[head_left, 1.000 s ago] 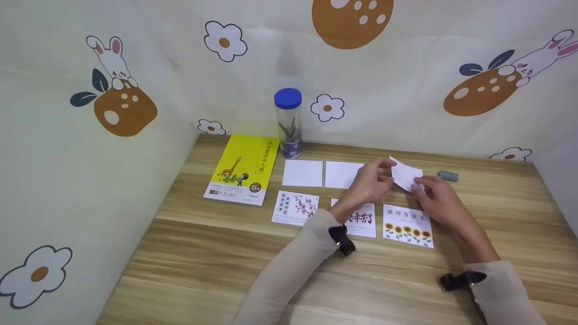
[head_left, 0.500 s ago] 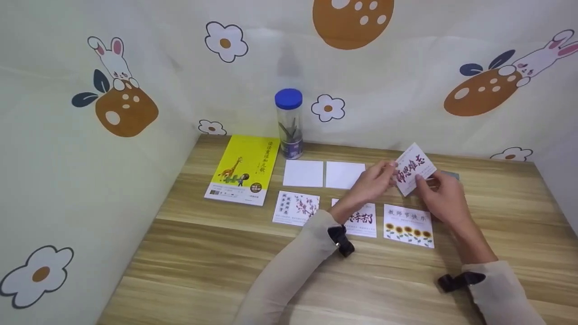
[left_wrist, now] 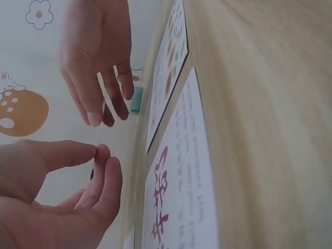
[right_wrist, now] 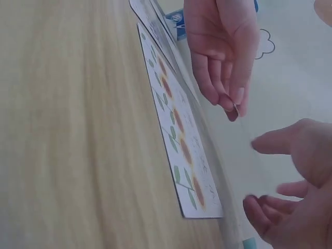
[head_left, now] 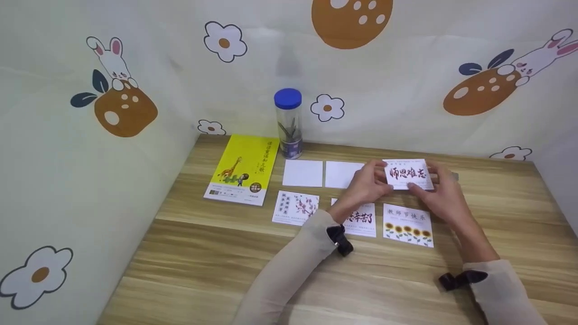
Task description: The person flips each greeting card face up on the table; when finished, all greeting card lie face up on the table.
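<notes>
Four bold dark-red characters, which we read as 师恩难忘, cross the held card (head_left: 408, 174), raised above the table's (head_left: 216, 266) back right. Its smaller lines are too fine for us to make out. At its left edge, the left hand (head_left: 368, 183) pinches, thumb and fingertips together. The right hand (head_left: 445, 194) grips the other side more loosely: thumb over the lower edge, fingers at the right edge, their tips spread apart in the right wrist view. Just in front lies a sunflower card (head_left: 408, 226) reading 教师节快乐. Beside it, the left wrist partly covers a card ending 辛苦了 (head_left: 361, 219); further left, we find a blossom card (head_left: 295, 208) with vertical characters. The yellow booklet (head_left: 244, 169) is titled 读读童谣和儿歌.
</notes>
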`<state>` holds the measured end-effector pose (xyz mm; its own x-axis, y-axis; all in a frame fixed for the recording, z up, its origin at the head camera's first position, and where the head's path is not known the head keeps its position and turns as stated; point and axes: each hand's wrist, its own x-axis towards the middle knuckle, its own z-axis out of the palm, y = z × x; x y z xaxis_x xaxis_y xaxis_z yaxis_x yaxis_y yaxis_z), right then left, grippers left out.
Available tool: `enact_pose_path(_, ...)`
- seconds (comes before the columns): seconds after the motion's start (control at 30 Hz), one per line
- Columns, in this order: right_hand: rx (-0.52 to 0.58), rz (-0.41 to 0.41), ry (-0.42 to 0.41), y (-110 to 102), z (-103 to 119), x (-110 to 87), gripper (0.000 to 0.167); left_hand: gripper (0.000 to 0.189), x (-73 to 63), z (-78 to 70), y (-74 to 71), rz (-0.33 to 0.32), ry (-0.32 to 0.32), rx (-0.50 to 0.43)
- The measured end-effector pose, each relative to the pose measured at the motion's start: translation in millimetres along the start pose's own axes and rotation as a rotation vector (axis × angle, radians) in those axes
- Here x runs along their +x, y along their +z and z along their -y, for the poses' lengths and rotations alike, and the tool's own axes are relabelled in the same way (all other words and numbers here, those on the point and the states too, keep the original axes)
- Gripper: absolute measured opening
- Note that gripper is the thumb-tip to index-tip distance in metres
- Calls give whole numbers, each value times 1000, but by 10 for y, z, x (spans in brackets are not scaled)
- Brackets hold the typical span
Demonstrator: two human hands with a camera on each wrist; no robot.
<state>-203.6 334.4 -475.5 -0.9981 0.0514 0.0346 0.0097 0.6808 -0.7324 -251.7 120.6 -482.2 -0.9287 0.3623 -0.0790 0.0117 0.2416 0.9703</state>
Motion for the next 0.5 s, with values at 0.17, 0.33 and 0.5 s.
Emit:
enact_pose_path(0.17,-102,139,-48,-5,-42,7,85,72,-19,8,0,16,-1,98)
enact_pose_path(0.33,-136,198,-99,0,-77,12,77,64,-16,7,-5,24,11,146)
enact_pose_path(0.5,-153,194,-98,-7,-91,10,72,54,-9,-16,-70,38,-20,170)
